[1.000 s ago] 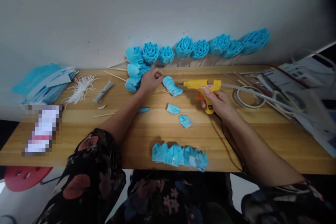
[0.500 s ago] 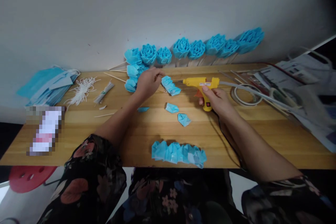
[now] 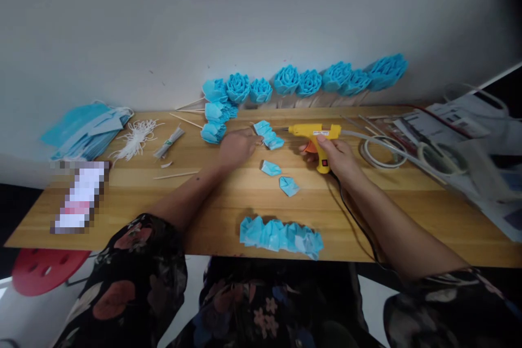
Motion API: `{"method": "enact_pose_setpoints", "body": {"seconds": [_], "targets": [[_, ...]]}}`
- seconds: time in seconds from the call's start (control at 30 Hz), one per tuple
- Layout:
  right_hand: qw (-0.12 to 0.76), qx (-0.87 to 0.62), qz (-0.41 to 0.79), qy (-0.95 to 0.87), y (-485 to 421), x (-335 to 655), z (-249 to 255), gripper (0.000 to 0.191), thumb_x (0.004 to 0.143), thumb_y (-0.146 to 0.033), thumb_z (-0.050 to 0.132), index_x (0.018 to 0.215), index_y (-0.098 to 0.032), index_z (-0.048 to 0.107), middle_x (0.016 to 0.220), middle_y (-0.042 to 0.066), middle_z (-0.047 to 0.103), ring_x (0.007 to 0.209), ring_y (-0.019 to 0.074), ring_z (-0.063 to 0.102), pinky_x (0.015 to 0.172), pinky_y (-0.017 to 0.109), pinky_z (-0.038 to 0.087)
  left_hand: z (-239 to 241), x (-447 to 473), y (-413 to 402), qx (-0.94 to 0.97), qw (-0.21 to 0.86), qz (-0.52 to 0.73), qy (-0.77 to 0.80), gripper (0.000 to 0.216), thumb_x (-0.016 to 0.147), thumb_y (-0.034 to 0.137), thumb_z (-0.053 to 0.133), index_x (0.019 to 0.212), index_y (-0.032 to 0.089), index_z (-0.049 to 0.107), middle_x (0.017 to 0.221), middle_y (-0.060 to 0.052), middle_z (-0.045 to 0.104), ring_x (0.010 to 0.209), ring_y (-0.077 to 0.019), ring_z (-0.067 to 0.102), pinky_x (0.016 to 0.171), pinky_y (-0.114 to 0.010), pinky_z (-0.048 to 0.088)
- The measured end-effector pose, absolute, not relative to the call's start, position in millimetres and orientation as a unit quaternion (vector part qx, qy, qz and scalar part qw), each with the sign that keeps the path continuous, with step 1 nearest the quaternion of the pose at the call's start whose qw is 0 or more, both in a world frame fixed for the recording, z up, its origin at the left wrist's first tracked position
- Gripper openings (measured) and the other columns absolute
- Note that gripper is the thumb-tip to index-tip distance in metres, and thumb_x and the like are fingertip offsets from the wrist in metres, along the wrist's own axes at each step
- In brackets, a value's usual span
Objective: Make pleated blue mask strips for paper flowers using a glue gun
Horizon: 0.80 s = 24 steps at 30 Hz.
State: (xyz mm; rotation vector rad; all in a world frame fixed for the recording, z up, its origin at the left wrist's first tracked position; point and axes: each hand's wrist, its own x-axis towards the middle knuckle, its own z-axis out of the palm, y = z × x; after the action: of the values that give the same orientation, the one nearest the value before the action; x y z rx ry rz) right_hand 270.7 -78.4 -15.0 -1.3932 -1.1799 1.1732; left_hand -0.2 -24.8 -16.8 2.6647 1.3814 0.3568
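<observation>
My right hand (image 3: pixel 337 155) grips the handle of a yellow glue gun (image 3: pixel 313 131), its nozzle pointing left. My left hand (image 3: pixel 238 147) rests on the wooden table (image 3: pixel 408 212) with fingers curled, its fingertips at the edge of a pleated blue paper piece (image 3: pixel 268 134); I cannot see whether it pinches anything. Two small folded blue pieces (image 3: pixel 270 168) (image 3: pixel 289 186) lie between my hands. A longer row of folded blue pieces (image 3: pixel 280 234) sits at the near edge.
Blue paper roses on sticks (image 3: pixel 304 80) lean on the wall. At the left lie blue face masks (image 3: pixel 84 128), white elastic loops (image 3: pixel 135 136) and thin sticks (image 3: pixel 176 175). Tape rolls (image 3: pixel 381 151), newspapers (image 3: pixel 468 136) and the gun's black cord (image 3: pixel 359 228) are on the right.
My left hand drew back toward me from the blue pieces by the wall to beside the pleated piece. The glue gun stayed in my right hand, barely moving.
</observation>
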Motion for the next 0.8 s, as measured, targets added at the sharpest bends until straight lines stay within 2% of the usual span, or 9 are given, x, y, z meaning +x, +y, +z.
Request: {"method": "enact_pose_setpoints", "body": {"seconds": [0.23,0.37,0.47,0.57,0.8], "targets": [[0.472,-0.553,0.489,-0.482,-68.7,264.7,0.7,0.055,0.065,-0.075,0.078,0.076,-0.021,0.074,0.079,0.011,0.078,0.071,0.0226,0.073,0.053,0.030,0.059,-12.9,-0.1,-25.5,0.879,0.073,0.097,0.462,0.046,0.096,0.018,0.043,0.130,0.019,0.073,0.108,-0.014,0.073,0.098,-0.0278,0.068,0.082,-0.038,0.048],[0.471,-0.545,0.496,-0.485,-61.5,261.3,2.8,0.056,0.066,-0.076,0.077,0.077,-0.021,0.074,0.081,0.010,0.078,0.068,0.0210,0.071,0.055,0.030,0.059,-18.9,-4.2,-21.9,0.871,0.107,0.155,0.453,0.046,0.093,0.015,0.044,0.128,0.019,0.074,0.110,-0.012,0.074,0.101,-0.0260,0.068,0.086,-0.036,0.051],[0.462,-0.552,0.499,-0.483,-61.2,260.8,-3.0,0.058,0.067,-0.078,0.074,0.070,-0.021,0.073,0.078,0.011,0.077,0.062,0.0185,0.068,0.055,0.030,0.057,-22.9,-6.9,-19.7,0.862,0.123,0.202,0.448,0.045,0.092,0.014,0.044,0.126,0.018,0.074,0.112,-0.011,0.075,0.104,-0.0239,0.069,0.089,-0.034,0.051],[0.445,-0.563,0.498,-0.487,-66.2,265.7,-6.9,0.060,0.068,-0.081,0.072,0.071,-0.021,0.074,0.078,0.010,0.077,0.061,0.0179,0.066,0.056,0.030,0.056,-23.1,-7.1,-19.9,0.862,0.125,0.199,0.449,0.044,0.091,0.014,0.045,0.123,0.020,0.075,0.109,-0.009,0.076,0.100,-0.0229,0.069,0.085,-0.033,0.051],[0.371,-0.586,0.466,-0.549,-73.0,285.5,-3.9,0.071,0.074,-0.086,0.061,0.075,-0.018,0.079,0.066,0.009,0.071,0.060,0.0186,0.064,0.046,0.027,0.044,-17.3,-2.3,-23.6,0.878,0.084,0.132,0.452,0.041,0.093,0.018,0.045,0.117,0.022,0.078,0.101,-0.010,0.074,0.089,-0.0219,0.067,0.077,-0.032,0.048]]}}
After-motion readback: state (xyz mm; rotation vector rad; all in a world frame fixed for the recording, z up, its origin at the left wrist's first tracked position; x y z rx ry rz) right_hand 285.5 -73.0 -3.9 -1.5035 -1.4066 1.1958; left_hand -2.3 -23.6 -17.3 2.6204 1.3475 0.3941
